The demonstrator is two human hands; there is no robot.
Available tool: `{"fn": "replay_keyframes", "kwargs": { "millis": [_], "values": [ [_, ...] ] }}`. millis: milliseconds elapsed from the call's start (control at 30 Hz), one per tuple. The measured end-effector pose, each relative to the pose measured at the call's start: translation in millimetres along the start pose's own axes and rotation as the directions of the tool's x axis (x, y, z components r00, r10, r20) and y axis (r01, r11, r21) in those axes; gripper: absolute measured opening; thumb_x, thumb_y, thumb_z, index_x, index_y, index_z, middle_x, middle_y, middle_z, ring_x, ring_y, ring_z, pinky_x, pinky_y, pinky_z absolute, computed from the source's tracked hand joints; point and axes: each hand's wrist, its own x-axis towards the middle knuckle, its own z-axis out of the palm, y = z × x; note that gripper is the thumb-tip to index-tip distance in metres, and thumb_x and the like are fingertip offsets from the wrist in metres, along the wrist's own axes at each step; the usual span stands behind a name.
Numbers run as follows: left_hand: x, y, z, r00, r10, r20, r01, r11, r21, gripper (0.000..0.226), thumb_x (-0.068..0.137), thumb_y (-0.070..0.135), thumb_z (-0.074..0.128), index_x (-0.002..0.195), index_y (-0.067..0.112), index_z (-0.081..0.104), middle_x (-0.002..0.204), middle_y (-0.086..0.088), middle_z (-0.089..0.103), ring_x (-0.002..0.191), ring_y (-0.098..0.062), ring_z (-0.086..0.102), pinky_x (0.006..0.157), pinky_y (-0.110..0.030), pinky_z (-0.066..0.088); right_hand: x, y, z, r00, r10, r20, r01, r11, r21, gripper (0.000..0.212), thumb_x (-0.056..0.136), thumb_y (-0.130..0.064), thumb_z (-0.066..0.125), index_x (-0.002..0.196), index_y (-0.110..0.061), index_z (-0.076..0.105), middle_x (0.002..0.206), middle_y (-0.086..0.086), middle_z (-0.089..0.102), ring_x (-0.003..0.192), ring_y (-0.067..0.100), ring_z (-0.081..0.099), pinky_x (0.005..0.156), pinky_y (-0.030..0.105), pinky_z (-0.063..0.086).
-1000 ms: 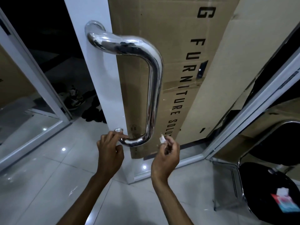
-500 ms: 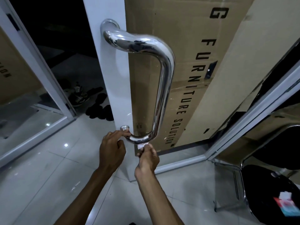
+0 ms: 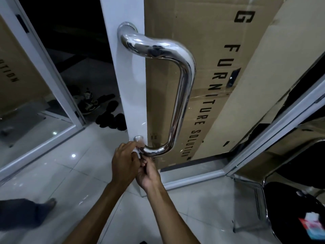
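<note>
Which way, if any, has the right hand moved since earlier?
Yes: the right hand moved left, from right of the lower bend of the door handle to under its base, beside the left hand.

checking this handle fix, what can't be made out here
Head view: the door handle, lower end covered by the left hand.
Head view: whether the right hand holds anything, hidden behind the left hand.
Head view: the packet on the chair, too blurred to read.

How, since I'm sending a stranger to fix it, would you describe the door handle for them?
Find the cardboard box printed FURNITURE SOLUTION; a white door stile stands left of it. Mounted there is the handle, gripped low by the left hand. Unlike its matte neighbours, it is a mirror-bright chrome tube.
</note>
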Motion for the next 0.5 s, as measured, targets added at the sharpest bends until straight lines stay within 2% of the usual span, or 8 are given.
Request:
{"fn": "replay_keyframes", "kwargs": {
  "millis": [67,200,300,400,500],
  "values": [
    [-0.1,0.4,0.7,1.0,-0.01,0.003,0.01,1.0,-0.007,0.052,0.074,0.002,0.042,0.108,0.02,0.076,0.11,0.005,0.077,0.092,-0.024,0.065,0.083,-0.044,0.056,-0.4,-1.8,0.9,0.999,0.027,0.022,-0.027,1.0,0.002,0.017,0.098,0.0,0.062,0.089,-0.009,0.073,0.064,-0.002,0.056,0.048,0.004,0.048,0.048,0.012,0.047],
    [1.5,-3.6,1.6,1.0,0.016,0.005,-0.016,1.0,0.015,0.046,0.077,0.002,0.047,0.107,0.021,0.075,0.109,0.004,0.077,0.089,-0.024,0.063,0.082,-0.043,0.055,-9.5,-6.7,-10.8,0.998,0.022,0.064,-0.027,0.997,0.071,0.013,0.098,0.004,0.061,0.104,0.002,0.072,0.083,0.012,0.071,0.064,0.012,0.07,0.067,0.021,0.06],
    [1.4,-4.1,2.3,0.999,0.048,-0.005,-0.047,0.998,0.037,0.052,0.073,-0.003,0.043,0.107,0.022,0.073,0.113,0.006,0.076,0.089,-0.023,0.062,0.08,-0.041,0.053,-21.2,-15.6,-26.8,0.998,0.009,0.069,-0.016,0.995,0.101,0.009,0.094,0.002,0.066,0.102,0.002,0.069,0.086,0.015,0.069,0.068,0.018,0.071,0.066,0.026,0.064],
    [0.2,-5.2,4.4,0.998,0.064,-0.012,-0.063,0.998,0.031,0.052,0.073,-0.004,0.042,0.106,0.021,0.072,0.115,0.006,0.075,0.089,-0.024,0.062,0.079,-0.041,0.053,-29.0,-24.6,-35.6,0.998,-0.012,0.059,0.006,0.995,0.099,0.018,0.086,0.001,0.071,0.104,0.003,0.069,0.091,0.017,0.067,0.075,0.02,0.069,0.069,0.029,0.064],
    [-0.7,-8.5,6.6,0.997,0.071,0.001,-0.071,0.997,0.042,0.048,0.077,-0.002,0.042,0.109,0.019,0.071,0.116,0.004,0.075,0.09,-0.026,0.061,0.079,-0.044,0.053,-31.3,-26.8,-36.2,0.999,-0.03,0.039,0.026,0.996,0.088,0.016,0.087,0.001,0.071,0.103,0.004,0.068,0.093,0.019,0.068,0.076,0.022,0.071,0.071,0.03,0.065]
  ]
}}
